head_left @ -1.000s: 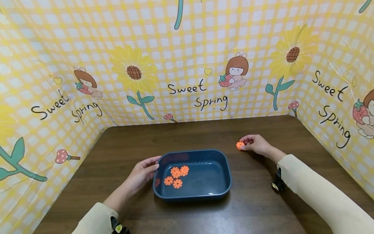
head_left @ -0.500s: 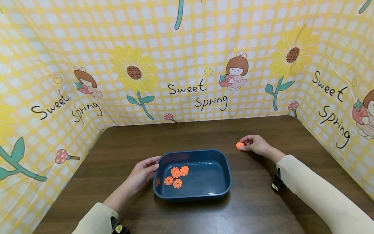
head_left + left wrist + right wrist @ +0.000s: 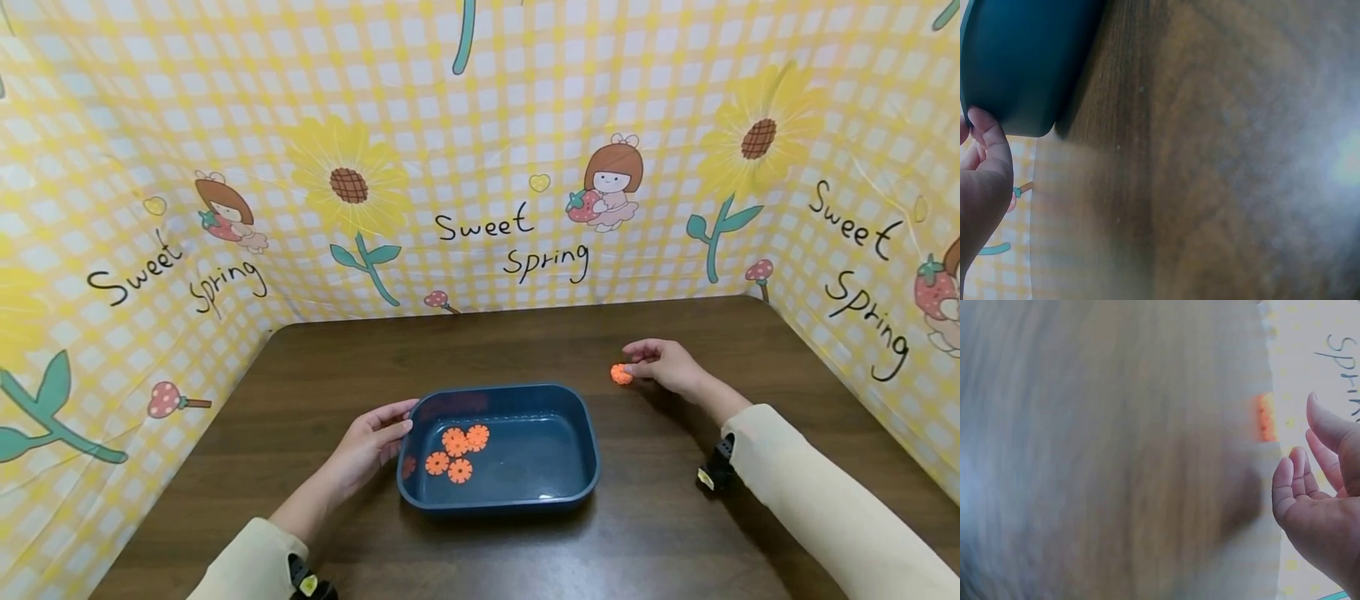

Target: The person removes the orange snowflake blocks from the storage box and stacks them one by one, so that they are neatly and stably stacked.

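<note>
In the head view a dark blue rectangular bin point(image 3: 517, 467) stands on the table, with several flat orange notched discs point(image 3: 460, 471) in its left part. My left hand point(image 3: 367, 446) pinches the bin's left rim between thumb and fingers; the left wrist view shows the thumb on the bin's outer wall point(image 3: 1029, 69). Right of the bin, an orange notched disc piece point(image 3: 620, 374) rests on the table. Beside it is my right hand point(image 3: 671, 367), its thumb and fingers spread. In the right wrist view that hand holds nothing and is apart from the blurred orange piece point(image 3: 1265, 417).
A brown wood-grain table point(image 3: 480, 550) bears everything. Yellow checked cloth point(image 3: 480, 150) with printed flowers hangs behind it and along both sides. Black wrist cameras point(image 3: 716, 467) sit at both sleeves.
My right hand has let go of the orange disc piece; its fingers have opened and lifted slightly away to the right. My left hand keeps holding the bin. The head view has shifted slightly.
</note>
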`<state>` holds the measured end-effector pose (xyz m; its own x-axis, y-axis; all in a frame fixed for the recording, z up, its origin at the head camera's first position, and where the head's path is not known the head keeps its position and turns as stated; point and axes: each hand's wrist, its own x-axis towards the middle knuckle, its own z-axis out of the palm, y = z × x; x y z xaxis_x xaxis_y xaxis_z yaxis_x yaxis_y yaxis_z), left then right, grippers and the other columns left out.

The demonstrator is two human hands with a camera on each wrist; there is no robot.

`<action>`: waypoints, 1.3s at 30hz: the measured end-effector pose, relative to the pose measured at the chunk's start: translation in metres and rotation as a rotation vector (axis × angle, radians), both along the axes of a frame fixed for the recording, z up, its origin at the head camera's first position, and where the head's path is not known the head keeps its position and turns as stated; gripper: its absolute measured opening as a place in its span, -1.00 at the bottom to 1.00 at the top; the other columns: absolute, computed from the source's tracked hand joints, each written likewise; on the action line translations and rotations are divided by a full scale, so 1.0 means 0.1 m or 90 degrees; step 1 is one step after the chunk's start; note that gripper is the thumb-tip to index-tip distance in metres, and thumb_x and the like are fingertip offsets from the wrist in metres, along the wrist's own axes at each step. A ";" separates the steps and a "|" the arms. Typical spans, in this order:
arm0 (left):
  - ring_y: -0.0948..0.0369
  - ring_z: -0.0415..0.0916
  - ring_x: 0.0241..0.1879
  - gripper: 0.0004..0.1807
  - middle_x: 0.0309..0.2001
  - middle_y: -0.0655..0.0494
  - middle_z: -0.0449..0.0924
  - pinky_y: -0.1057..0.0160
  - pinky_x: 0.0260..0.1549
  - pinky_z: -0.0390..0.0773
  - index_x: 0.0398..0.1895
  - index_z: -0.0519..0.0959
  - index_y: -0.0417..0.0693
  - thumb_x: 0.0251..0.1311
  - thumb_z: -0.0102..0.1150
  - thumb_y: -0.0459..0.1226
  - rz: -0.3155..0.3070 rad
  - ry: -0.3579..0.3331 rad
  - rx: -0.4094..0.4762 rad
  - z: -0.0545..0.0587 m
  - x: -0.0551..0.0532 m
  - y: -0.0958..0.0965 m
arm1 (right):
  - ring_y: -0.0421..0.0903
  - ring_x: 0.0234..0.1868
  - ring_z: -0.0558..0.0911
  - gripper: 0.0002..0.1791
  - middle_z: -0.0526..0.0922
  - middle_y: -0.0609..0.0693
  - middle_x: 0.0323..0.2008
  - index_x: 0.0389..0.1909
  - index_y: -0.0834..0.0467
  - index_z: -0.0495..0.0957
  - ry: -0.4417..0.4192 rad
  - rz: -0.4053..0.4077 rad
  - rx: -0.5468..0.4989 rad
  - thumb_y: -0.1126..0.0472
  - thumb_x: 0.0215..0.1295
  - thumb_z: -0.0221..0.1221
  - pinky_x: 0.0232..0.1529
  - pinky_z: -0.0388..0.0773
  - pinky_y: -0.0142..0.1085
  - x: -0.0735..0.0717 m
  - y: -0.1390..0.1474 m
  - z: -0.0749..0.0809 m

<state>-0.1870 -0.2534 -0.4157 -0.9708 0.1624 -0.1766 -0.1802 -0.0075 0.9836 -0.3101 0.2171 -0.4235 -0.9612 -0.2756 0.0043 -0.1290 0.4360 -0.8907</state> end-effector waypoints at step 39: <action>0.15 0.50 0.00 -0.47 0.08 -0.14 0.43 0.22 -0.01 0.54 0.37 0.29 -0.31 0.38 0.09 -0.32 -0.005 0.011 0.007 0.00 0.02 0.00 | 0.03 -0.20 0.51 -0.66 0.57 0.10 -0.19 0.03 0.23 0.57 0.023 0.174 -0.085 0.25 0.25 0.31 -0.18 0.54 -0.20 0.71 -1.28 0.64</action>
